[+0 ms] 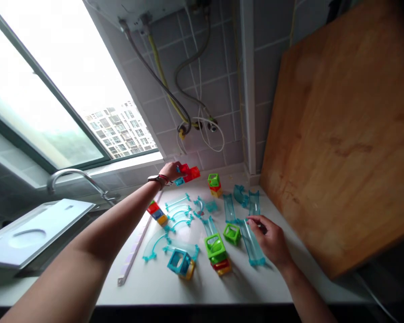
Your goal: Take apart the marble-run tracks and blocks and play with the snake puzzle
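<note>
At the back of the counter, my left hand [171, 170] is closed around a joined group of red and blue cube blocks [190, 173], held near the wall. My right hand [271, 235] is at the right, fingers curled, fingertips at the upper edge of a long clear-blue track piece [251, 244]. That piece lies flat. Left of it sit a single green block [232, 233] and a green, red and yellow stack [216, 251]. A blue and yellow block pair [181, 264] is near the front. Curved track pieces [181, 223] lie in the middle.
Another small stack [214, 183] stands at the back, and a red, blue and yellow row [157, 212] lies left. More track pieces [228, 208] are at the back right. A wooden board [336, 134] leans at right; a faucet [77, 175] and sink are at left.
</note>
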The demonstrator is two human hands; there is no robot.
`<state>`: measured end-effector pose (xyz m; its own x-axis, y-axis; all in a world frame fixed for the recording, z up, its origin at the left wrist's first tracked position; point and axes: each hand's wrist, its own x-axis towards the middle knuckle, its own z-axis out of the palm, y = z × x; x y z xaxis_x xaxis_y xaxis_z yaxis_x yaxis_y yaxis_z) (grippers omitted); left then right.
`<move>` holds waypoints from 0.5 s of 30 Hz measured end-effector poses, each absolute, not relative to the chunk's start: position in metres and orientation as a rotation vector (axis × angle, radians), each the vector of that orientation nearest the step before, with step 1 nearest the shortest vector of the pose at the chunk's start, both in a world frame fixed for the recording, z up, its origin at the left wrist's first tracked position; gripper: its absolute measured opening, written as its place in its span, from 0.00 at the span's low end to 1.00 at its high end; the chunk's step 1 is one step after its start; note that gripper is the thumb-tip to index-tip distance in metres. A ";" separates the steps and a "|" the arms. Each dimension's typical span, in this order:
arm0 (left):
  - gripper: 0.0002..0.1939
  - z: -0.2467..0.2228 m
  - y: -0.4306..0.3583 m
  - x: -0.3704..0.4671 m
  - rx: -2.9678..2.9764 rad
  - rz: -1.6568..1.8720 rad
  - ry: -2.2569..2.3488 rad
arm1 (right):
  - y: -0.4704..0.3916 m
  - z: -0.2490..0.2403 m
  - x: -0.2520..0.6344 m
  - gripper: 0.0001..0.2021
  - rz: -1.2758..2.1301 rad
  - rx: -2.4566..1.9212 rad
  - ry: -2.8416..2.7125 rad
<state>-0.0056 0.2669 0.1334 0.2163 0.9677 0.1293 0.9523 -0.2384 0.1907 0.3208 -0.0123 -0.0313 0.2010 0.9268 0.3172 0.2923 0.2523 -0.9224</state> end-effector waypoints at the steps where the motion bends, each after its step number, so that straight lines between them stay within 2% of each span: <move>1: 0.17 0.144 0.251 -0.013 2.372 0.431 1.877 | -0.012 -0.032 0.322 0.15 0.652 -1.276 -1.325; 5: 0.21 0.173 0.155 -0.039 2.192 0.892 1.767 | -0.019 -0.022 0.319 0.17 0.555 -1.270 -1.310; 8: 0.25 0.168 0.050 -0.040 1.954 1.206 1.601 | -0.041 -0.003 0.306 0.18 0.476 -1.254 -1.320; 11: 0.23 0.128 -0.068 -0.023 1.731 1.345 1.399 | -0.089 0.017 0.286 0.21 0.460 -1.150 -1.349; 13: 0.27 0.089 -0.135 -0.003 1.615 1.335 1.272 | -0.132 0.030 0.273 0.36 0.570 -0.983 -1.501; 14: 0.31 0.069 -0.161 0.008 1.490 1.277 1.091 | -0.154 0.037 0.268 0.40 0.604 -0.981 -1.608; 15: 0.34 0.051 -0.182 0.019 1.375 1.203 0.951 | -0.175 0.044 0.263 0.40 0.657 -1.036 -1.750</move>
